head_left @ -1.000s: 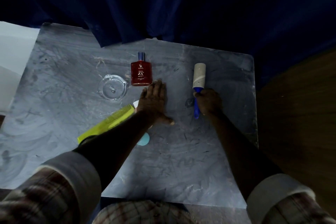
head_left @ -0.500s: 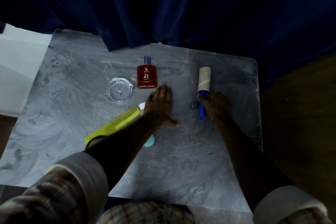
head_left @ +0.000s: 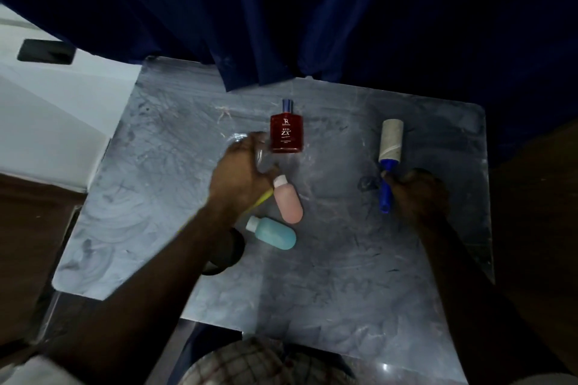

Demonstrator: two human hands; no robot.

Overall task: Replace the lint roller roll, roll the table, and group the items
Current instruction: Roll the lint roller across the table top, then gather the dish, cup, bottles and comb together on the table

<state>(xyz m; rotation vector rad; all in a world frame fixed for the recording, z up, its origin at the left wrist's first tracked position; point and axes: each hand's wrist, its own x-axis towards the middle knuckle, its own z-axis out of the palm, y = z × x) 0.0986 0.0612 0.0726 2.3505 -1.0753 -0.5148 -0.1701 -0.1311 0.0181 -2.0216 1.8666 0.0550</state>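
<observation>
The lint roller (head_left: 391, 142) lies on the grey table (head_left: 344, 275) at the right, with a pale worn roll and a blue handle. My right hand (head_left: 417, 194) curls against the handle from the right, fingertips on it. My left hand (head_left: 240, 172) is blurred and closes over a clear glass dish (head_left: 259, 157) left of the red perfume bottle (head_left: 286, 133). A pink bottle (head_left: 288, 203) and a teal bottle (head_left: 275, 233) lie just below that hand. A yellow-green comb (head_left: 265, 198) is mostly hidden under my left wrist.
A dark round object (head_left: 233, 248) sits half under my left forearm. Blue curtain (head_left: 281, 25) hangs over the table's far edge. A white surface (head_left: 47, 109) with a dark phone (head_left: 47, 51) stands to the left. The floor drops off past the right edge.
My left hand left its flat spot below the perfume bottle and moved left onto the glass dish, uncovering the pink and teal bottles. The right hand stays at the roller handle.
</observation>
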